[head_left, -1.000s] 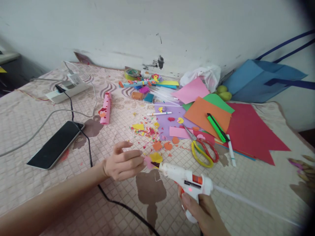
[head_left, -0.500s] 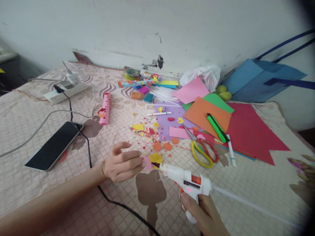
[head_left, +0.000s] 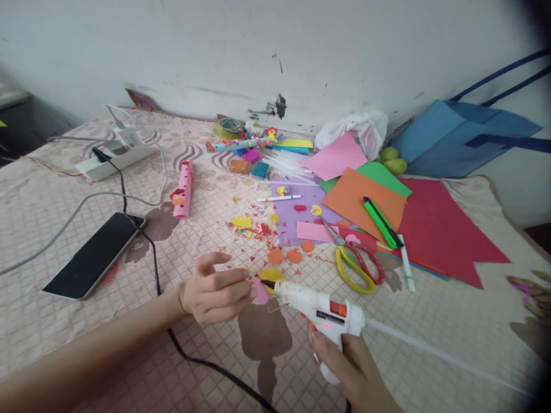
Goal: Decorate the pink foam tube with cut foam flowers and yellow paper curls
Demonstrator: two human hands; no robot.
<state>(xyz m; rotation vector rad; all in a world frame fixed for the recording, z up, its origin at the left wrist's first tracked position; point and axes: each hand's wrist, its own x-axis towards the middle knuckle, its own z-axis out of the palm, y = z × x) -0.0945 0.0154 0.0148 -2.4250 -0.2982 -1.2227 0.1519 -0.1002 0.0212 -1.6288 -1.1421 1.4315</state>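
My left hand [head_left: 219, 289] is closed, its fingertips pinching a small pink paper piece [head_left: 260, 291]. In my right hand [head_left: 355, 364] is a white glue gun [head_left: 321, 307], gripped by its handle with a small light glowing on its side. The gun's dark nozzle points left and meets or nearly meets the pink piece; whether they touch I cannot tell. A long clear glue stick [head_left: 430, 347] trails out of its back. A yellow paper piece [head_left: 272, 273] lies just behind the nozzle. Beyond it are orange paper cutouts [head_left: 294, 255].
Scissors [head_left: 355, 269], a green cutter [head_left: 382, 222] and coloured paper sheets [head_left: 443, 229] lie to the right. A decorated pink paper roll [head_left: 183, 189], a phone [head_left: 94, 255] and a power strip [head_left: 116, 160] are on the left. A black cable [head_left: 206, 364] crosses the front. A blue bag [head_left: 447, 140] stands behind.
The glue gun has shifted slightly left, bringing its nozzle closer to my left fingertips. The pink piece has tilted and sits a little lower. My left hand has barely moved.
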